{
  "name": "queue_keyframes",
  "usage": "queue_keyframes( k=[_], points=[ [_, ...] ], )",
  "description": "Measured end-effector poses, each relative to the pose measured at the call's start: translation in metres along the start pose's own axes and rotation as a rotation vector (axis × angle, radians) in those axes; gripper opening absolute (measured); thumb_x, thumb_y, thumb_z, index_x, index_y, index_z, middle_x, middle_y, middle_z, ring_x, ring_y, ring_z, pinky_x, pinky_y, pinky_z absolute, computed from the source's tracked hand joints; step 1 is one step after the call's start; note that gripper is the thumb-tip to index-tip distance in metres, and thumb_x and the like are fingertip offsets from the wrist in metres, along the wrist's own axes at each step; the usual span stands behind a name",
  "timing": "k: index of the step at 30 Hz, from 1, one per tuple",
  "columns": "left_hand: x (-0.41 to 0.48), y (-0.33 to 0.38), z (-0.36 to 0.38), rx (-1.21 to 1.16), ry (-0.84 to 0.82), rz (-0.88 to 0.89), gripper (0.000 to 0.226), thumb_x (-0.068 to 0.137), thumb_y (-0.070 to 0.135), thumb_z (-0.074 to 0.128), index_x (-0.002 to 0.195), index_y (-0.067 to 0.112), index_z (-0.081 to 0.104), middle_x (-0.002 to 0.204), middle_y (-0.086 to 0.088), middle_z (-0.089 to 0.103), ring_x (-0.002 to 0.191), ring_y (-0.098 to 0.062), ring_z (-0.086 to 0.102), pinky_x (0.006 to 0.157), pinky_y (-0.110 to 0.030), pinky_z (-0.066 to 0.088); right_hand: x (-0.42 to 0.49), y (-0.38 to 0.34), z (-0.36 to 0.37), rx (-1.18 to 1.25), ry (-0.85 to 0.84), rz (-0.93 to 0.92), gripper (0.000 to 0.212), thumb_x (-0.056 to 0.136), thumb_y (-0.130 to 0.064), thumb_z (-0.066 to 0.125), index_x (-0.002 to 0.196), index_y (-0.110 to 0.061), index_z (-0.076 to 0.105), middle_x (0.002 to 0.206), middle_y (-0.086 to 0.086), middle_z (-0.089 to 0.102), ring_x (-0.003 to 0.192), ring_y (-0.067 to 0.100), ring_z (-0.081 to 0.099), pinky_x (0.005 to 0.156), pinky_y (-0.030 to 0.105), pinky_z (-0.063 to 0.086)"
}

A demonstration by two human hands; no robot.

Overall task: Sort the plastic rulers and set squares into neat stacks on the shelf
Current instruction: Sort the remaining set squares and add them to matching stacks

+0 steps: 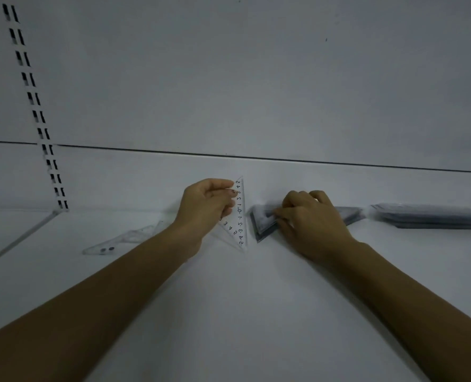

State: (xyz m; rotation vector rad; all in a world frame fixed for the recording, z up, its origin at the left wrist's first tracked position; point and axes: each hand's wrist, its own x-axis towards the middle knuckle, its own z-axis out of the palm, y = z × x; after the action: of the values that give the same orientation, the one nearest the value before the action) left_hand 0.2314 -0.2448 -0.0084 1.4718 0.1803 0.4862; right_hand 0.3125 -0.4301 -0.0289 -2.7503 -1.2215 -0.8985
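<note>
On a white shelf before a pale back panel, we see the left grip pinching a clear set square upright, just beside the grey stack clasped by the right grip.

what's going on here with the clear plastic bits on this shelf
A person is sorting drawing tools on a white shelf. The left hand pinches a clear set square, held up just left of a stack of set squares that the right hand grips. Another neat stack lies further right, and a few loose clear pieces lie off to the left.
</note>
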Motion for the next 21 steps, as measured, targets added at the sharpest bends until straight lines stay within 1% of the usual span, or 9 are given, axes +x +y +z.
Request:
queue_keyframes(
  k=[3,6,9,11,13,15,18,20,21],
  points=[
    [0.000,0.000,0.000,-0.051,-0.031,0.005,0.020,0.086,-0.004,0.060,0.104,0.003,0.061,0.088,-0.008,0.067,0.071,-0.013,0.063,0.066,-0.017,0.056,0.000,-0.004,-0.006,0.014,0.027,-0.010,0.034,0.095,-0.028,0.042,0.123,-0.022,0.060,0.107,0.002,0.060,0.095,0.022,0.057,0.093,0.034,0.033],
    [-0.003,0.003,0.002,-0.155,-0.070,-0.067,0.021,0.086,0.000,0.061,0.106,0.006,0.060,0.087,-0.009,0.068,0.073,-0.014,0.066,0.066,-0.019,0.057,0.004,-0.012,-0.016,0.054,0.278,-0.137,0.041,0.086,-0.030,0.054,0.124,-0.015,0.059,0.108,0.006,0.066,0.093,0.023,0.061,0.085,0.035,0.043],
    [-0.008,0.006,0.007,-0.209,-0.161,-0.118,0.021,0.088,0.003,0.058,0.108,0.008,0.060,0.085,-0.007,0.067,0.069,-0.011,0.066,0.062,-0.019,0.056,0.008,-0.026,-0.024,0.056,0.467,-0.360,0.028,0.093,-0.024,0.048,0.107,-0.011,0.069,0.104,0.007,0.070,0.088,0.023,0.063,0.081,0.032,0.041],
    [-0.010,0.007,0.010,-0.074,-0.182,-0.088,0.016,0.092,0.012,0.056,0.107,0.009,0.061,0.090,-0.006,0.067,0.073,-0.012,0.066,0.064,-0.021,0.057,0.010,-0.027,-0.025,0.108,0.525,-0.328,0.036,0.099,-0.024,0.040,0.096,-0.009,0.073,0.094,0.007,0.073,0.079,0.023,0.066,0.075,0.033,0.044],
    [-0.009,0.005,0.010,0.135,-0.140,-0.009,0.016,0.094,0.023,0.052,0.103,0.014,0.062,0.099,-0.003,0.066,0.084,-0.014,0.064,0.069,-0.023,0.056,0.010,-0.020,-0.026,0.144,0.517,-0.194,0.039,0.099,-0.026,0.038,0.095,-0.009,0.073,0.087,0.006,0.073,0.073,0.024,0.067,0.070,0.031,0.046],
    [-0.006,0.001,0.008,0.300,-0.094,0.084,0.017,0.095,0.028,0.051,0.101,0.017,0.062,0.103,-0.001,0.065,0.092,-0.016,0.062,0.077,-0.029,0.053,0.008,-0.009,-0.021,0.078,0.462,-0.085,0.031,0.092,-0.021,0.045,0.094,-0.010,0.074,0.080,0.004,0.073,0.067,0.024,0.066,0.069,0.031,0.047],
    [-0.003,-0.004,0.003,0.421,-0.075,0.167,0.016,0.094,0.024,0.052,0.103,0.017,0.063,0.100,0.003,0.064,0.095,-0.015,0.059,0.087,-0.031,0.049,0.006,0.003,-0.010,-0.048,0.331,-0.037,0.015,0.079,-0.010,0.063,0.087,-0.013,0.075,0.074,0.003,0.073,0.063,0.025,0.063,0.065,0.031,0.047],
    [-0.002,-0.007,0.000,0.461,-0.082,0.190,0.018,0.094,0.023,0.053,0.107,0.015,0.062,0.096,0.005,0.061,0.092,-0.012,0.057,0.087,-0.030,0.048,0.008,0.001,-0.006,-0.071,0.183,-0.018,0.017,0.068,-0.003,0.074,0.081,-0.014,0.074,0.072,0.004,0.071,0.063,0.026,0.061,0.059,0.029,0.045],
    [-0.001,-0.007,0.000,0.468,-0.084,0.196,0.019,0.093,0.023,0.053,0.108,0.015,0.062,0.095,0.006,0.060,0.091,-0.012,0.056,0.087,-0.030,0.048,0.009,-0.001,-0.005,-0.080,0.111,-0.009,0.019,0.067,-0.001,0.075,0.080,-0.014,0.073,0.072,0.004,0.070,0.065,0.026,0.060,0.057,0.029,0.044]
  ],
)
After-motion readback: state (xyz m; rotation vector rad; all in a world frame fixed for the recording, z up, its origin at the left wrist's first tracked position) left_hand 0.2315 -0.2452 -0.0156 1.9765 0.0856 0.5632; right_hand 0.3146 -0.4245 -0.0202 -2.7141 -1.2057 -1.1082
